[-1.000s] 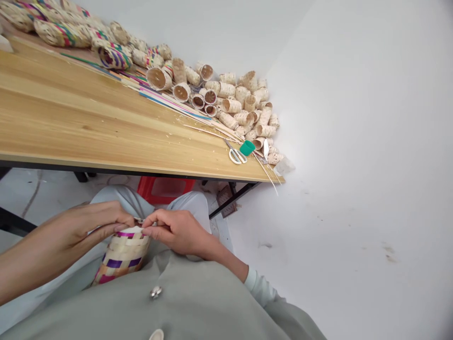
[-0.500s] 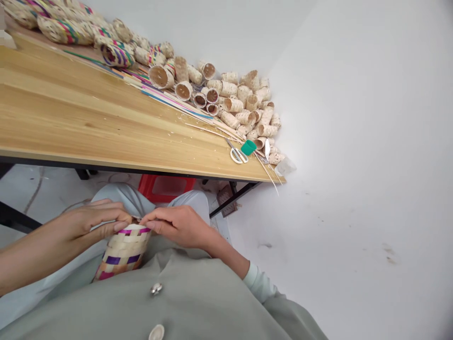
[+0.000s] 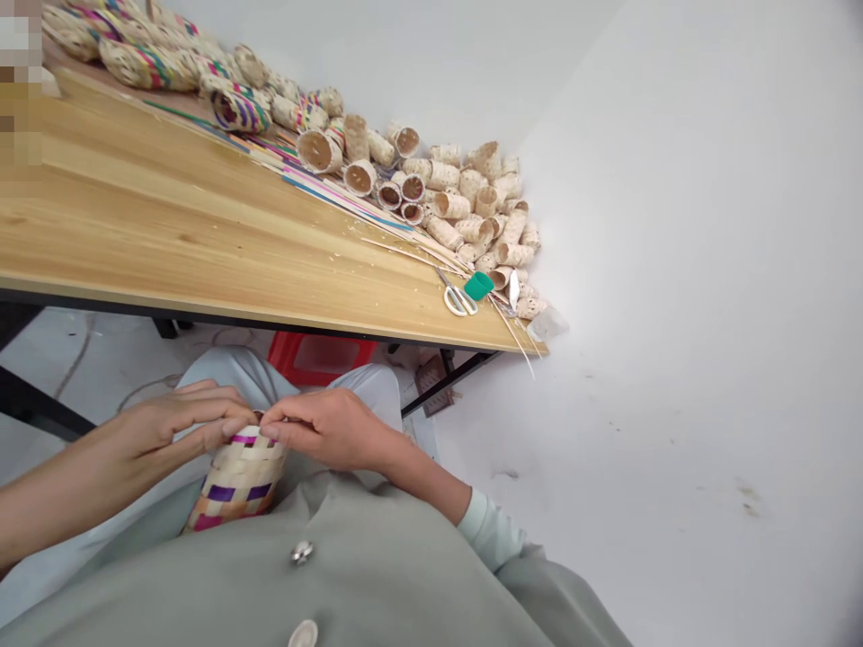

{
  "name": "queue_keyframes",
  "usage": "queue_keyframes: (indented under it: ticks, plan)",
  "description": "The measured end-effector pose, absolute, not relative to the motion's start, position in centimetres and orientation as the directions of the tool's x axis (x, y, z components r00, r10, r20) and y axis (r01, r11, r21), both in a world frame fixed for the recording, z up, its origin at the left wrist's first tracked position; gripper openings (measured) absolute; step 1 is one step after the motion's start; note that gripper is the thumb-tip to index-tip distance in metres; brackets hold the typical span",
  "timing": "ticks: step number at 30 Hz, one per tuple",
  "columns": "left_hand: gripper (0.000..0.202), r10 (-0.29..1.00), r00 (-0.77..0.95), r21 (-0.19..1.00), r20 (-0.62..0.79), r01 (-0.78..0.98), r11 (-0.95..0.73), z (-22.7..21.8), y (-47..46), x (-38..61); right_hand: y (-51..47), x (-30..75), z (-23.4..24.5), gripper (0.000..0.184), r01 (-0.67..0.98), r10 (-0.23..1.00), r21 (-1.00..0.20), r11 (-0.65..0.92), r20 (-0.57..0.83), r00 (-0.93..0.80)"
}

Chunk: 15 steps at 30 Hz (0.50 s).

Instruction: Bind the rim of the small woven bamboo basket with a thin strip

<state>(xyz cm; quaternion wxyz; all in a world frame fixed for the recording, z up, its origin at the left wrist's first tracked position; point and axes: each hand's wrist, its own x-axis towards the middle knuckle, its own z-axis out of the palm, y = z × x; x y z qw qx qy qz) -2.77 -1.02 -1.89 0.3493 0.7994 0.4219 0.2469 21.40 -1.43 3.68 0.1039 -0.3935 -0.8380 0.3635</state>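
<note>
A long wooden table (image 3: 168, 243) with a pale, streaked grain and a dark metal frame runs along a plain white wall (image 3: 674, 225); the floor below is light grey, and a red stool (image 3: 316, 352) shows under the tabletop. At the table's far end, against the wall, lies a heap of small woven cylinders (image 3: 458, 202), natural straw colour, open-ended, some showing brown insides. Further back sit larger woven pieces (image 3: 148, 63) banded in pink, green and purple. Thin flat coloured strips (image 3: 337, 193) lie in a loose bundle along the tabletop, with pale splinters scattered near them. White-handled scissors (image 3: 457, 296) rest near the table's front edge, just beside a small green cap (image 3: 478, 286).

Below the table edge, in the person's lap, stands a small woven basket (image 3: 235, 481), roughly cylindrical, plaited from flat pale strips with purple, pink and orange bands. The left hand (image 3: 175, 427) curls over its rim from the left, fingers closed on the top edge. The right hand (image 3: 330, 429) pinches the rim from the right, thumb and fingertips pressed together on a strip end. The person wears smooth grey-green cloth with round buttons (image 3: 301, 552).
</note>
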Motion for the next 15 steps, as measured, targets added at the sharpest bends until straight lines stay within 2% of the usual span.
queue_keyframes:
  ticks: [3, 5, 7, 9, 11, 13, 15]
  plan:
    - [0.050, 0.948, 0.308, 0.847, 0.073, 0.483, -0.222, -3.5, -1.4, -3.6, -1.3, 21.5, 3.6, 0.015, 0.558, 0.711, -0.712, 0.426, -0.117, -0.693]
    - [0.050, 0.976, 0.177, 0.860, 0.129, 0.471, -0.199, -3.8, -1.8, -3.6, -1.4, 21.5, 3.2, 0.016, 0.555, 0.702, -0.709, 0.435, -0.119, -0.702]
    - [0.046, 0.967, 0.175, 0.851, 0.186, 0.464, -0.247, -3.2, -2.3, -2.9, -1.7, 21.4, 2.3, 0.017, 0.560, 0.668, -0.682, 0.470, -0.140, -0.731]
    - [0.045, 0.941, 0.266, 0.833, 0.208, 0.456, -0.313, -2.4, -2.8, -2.2, -2.1, 21.1, 1.1, 0.019, 0.544, 0.601, -0.656, 0.524, -0.168, -0.781]
    - [0.043, 0.917, 0.359, 0.823, 0.174, 0.458, -0.336, -2.1, -3.2, -1.8, -2.5, 20.8, 0.3, 0.022, 0.541, 0.571, -0.634, 0.552, -0.186, -0.799]
    - [0.042, 0.931, 0.333, 0.824, 0.153, 0.477, -0.306, -2.4, -3.5, -2.1, -2.4, 20.8, 0.2, 0.021, 0.595, 0.618, -0.598, 0.536, -0.203, -0.760]
    - [0.043, 0.957, 0.215, 0.836, 0.193, 0.475, -0.275, -3.0, -3.3, -2.8, -1.4, 21.1, 1.3, 0.019, 0.664, 0.677, -0.547, 0.510, -0.222, -0.702]
